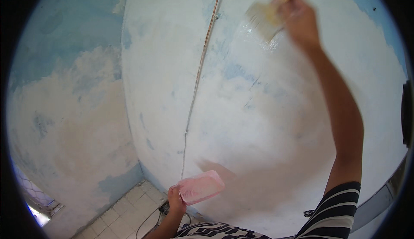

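Observation:
My right hand [299,19] is raised high toward the upper right, closed around a wide paintbrush [269,17] with pale bristles and a red part at its handle. Motion blurs the brush and the fingers. Its bristles meet the patchy white and blue wall [258,88], where a wet, shiny patch shows below them. Low in the middle, my left hand [176,199] grips one end of a shallow pink plastic tray [202,188]. The tray is tilted, and a whitish film coats its inside.
A thin cable [199,73] runs down the wall. Another patchy wall [73,122] meets it at a corner on the left. Pale floor tiles [123,211] lie below, with dark cords [148,221] near my left forearm. A grated opening [36,189] shows at lower left.

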Motion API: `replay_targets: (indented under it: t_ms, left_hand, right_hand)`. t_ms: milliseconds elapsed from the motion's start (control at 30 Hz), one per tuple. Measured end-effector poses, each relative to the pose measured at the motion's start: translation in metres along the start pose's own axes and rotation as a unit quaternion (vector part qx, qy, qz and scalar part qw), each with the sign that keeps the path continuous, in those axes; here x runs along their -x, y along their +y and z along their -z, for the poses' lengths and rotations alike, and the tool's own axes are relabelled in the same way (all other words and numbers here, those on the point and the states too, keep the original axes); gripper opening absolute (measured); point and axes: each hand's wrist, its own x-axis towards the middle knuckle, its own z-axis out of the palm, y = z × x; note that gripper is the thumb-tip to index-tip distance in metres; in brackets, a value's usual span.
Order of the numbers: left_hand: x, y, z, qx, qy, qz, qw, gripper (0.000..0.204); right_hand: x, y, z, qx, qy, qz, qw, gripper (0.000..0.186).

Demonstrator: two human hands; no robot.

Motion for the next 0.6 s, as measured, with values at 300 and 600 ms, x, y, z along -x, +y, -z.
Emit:
replay_targets:
  t_ms: [300,600]
  left_hand:
    - [-0.003,0.014,-0.005,0.024,0.006,-0.012,1.000,0.017]
    - [-0.007,-0.004,0.002,0.007,-0.008,0.027,1.000,0.017]
  right_hand:
    - [0.005,-0.050,0.014,0.277,-0.026,0.105,0.955,0.022]
    - [0.072,-0.083,-0.029,-0.019,-0.344,-0.018,0.939,0.038]
